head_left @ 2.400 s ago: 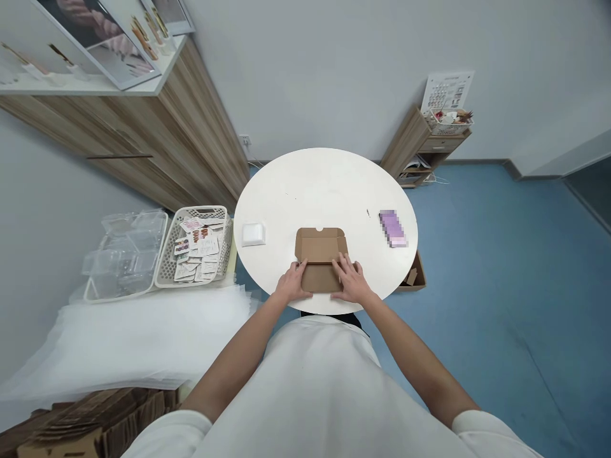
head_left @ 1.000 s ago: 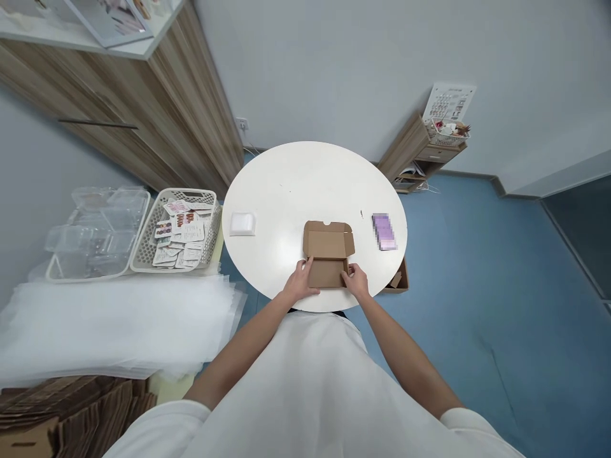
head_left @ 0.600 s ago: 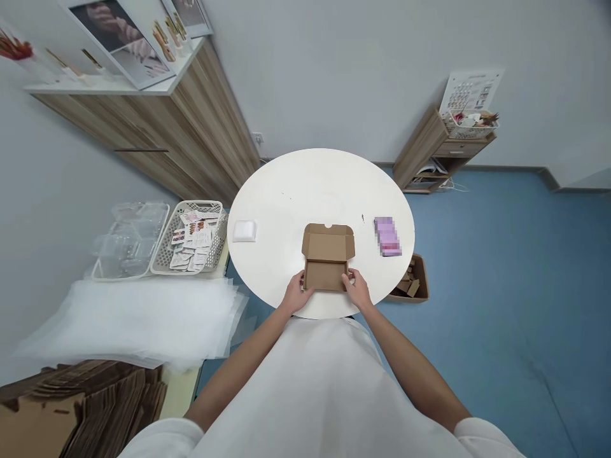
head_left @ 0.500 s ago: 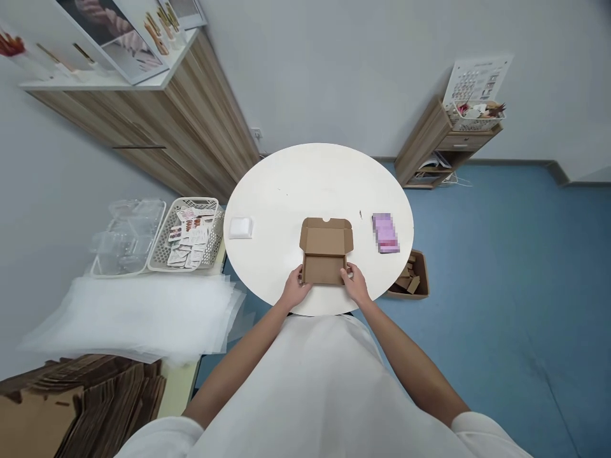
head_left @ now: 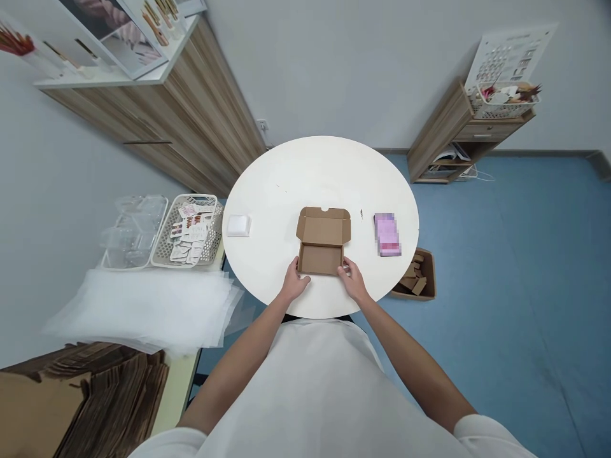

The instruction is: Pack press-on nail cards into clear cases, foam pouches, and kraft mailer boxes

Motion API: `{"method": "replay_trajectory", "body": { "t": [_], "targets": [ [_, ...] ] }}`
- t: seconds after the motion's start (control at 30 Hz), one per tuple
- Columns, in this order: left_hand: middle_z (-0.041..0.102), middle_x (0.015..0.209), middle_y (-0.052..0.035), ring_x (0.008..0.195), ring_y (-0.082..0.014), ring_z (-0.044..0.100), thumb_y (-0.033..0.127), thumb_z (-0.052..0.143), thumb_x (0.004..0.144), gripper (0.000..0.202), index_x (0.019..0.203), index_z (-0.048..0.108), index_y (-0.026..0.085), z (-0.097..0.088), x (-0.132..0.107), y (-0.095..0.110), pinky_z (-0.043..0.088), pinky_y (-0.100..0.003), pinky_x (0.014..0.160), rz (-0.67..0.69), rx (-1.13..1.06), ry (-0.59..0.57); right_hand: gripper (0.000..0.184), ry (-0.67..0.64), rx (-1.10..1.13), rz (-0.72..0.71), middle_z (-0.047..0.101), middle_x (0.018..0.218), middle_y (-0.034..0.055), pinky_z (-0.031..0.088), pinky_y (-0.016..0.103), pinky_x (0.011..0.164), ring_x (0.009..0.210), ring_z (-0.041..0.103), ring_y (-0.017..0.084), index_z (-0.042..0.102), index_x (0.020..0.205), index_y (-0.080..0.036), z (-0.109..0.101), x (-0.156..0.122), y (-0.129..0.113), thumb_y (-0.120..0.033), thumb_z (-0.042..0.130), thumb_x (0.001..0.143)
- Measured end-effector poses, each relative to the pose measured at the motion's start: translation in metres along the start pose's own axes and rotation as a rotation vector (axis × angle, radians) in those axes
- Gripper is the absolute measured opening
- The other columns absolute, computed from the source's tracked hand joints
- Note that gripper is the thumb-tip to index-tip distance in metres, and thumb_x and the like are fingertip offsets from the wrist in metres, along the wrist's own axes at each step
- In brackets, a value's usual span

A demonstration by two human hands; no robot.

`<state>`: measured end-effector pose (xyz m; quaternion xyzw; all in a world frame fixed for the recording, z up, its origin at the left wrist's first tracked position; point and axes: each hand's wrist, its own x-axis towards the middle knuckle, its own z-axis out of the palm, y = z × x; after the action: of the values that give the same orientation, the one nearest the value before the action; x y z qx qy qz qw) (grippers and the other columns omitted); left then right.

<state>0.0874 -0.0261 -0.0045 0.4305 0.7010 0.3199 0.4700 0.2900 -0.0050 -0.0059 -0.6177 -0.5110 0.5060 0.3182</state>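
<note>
A small brown cardboard box (head_left: 321, 259) lies on the white oval table (head_left: 319, 172), its lid folded up and back with the side flaps spread. Nothing shows inside it. My left hand (head_left: 294, 281) is at its near left corner, fingers along the side wall and thumb stretched toward the front edge. At the near right corner, my right hand (head_left: 352, 278) grips the wall between thumb and fingers. Off to the left on the tabletop is a small white packet (head_left: 238, 225). A blurred-out purple item (head_left: 387, 234) lies toward the right edge.
Left of the table are a white basket of sachets (head_left: 188, 232), clear plastic containers (head_left: 136, 232), white translucent sheets (head_left: 143, 305) and stacked flat cardboard (head_left: 109, 401). A bin with cardboard pieces (head_left: 427, 280) stands on the floor at right. Wooden cabinets (head_left: 200, 108) line the wall.
The box has shifted slightly away from my body, with both hands following it. My left thumb has spread farther from the fingers. The whole view has turned a little.
</note>
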Motion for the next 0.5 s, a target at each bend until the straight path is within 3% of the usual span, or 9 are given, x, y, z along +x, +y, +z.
{"method": "replay_trajectory", "body": {
  "t": [0.17,0.3,0.4,0.5],
  "targets": [
    [0.029,0.136,-0.0116,0.121,-0.026,0.034,0.016,0.059,0.063,0.077,0.132,0.024,0.022,-0.001,-0.005,-0.004,0.043,-0.035,0.084,-0.034,0.005,-0.028,0.057,0.066,0.001,0.044,0.047,0.116,0.0113,0.045,0.033,0.072,0.089,0.05,0.018,0.036,0.125,-0.019,0.0,-0.005,0.001,-0.043,0.048,0.074],
    [0.027,0.135,-0.0125,0.121,-0.0268,0.033,0.028,0.061,0.067,0.073,0.13,0.026,0.021,-0.01,-0.007,-0.008,0.044,-0.035,0.082,-0.033,0.047,0.029,0.055,0.319,-0.048,-0.02,0.043,0.119,0.0113,0.043,0.035,0.076,0.093,0.047,0.018,0.032,0.125,-0.021,0.004,-0.012,-0.011,-0.038,0.048,0.075],
    [0.031,0.131,-0.0133,0.121,-0.027,0.032,0.035,0.059,0.07,0.065,0.126,0.031,0.02,-0.031,-0.001,-0.013,0.042,-0.038,0.086,-0.017,0.071,0.127,0.051,0.412,-0.094,-0.14,0.043,0.118,0.0102,0.041,0.037,0.081,0.093,0.045,0.017,0.034,0.122,-0.022,0.016,-0.016,-0.033,-0.032,0.048,0.075],
    [0.035,0.127,-0.0128,0.122,-0.0259,0.031,0.036,0.055,0.073,0.053,0.121,0.037,0.02,-0.066,0.014,-0.02,0.036,-0.041,0.093,-0.002,0.106,0.281,0.049,0.297,-0.002,-0.2,0.045,0.113,0.0096,0.044,0.033,0.073,0.079,0.049,0.013,0.032,0.123,-0.022,0.044,-0.015,-0.063,-0.029,0.047,0.076]
  ]
}}
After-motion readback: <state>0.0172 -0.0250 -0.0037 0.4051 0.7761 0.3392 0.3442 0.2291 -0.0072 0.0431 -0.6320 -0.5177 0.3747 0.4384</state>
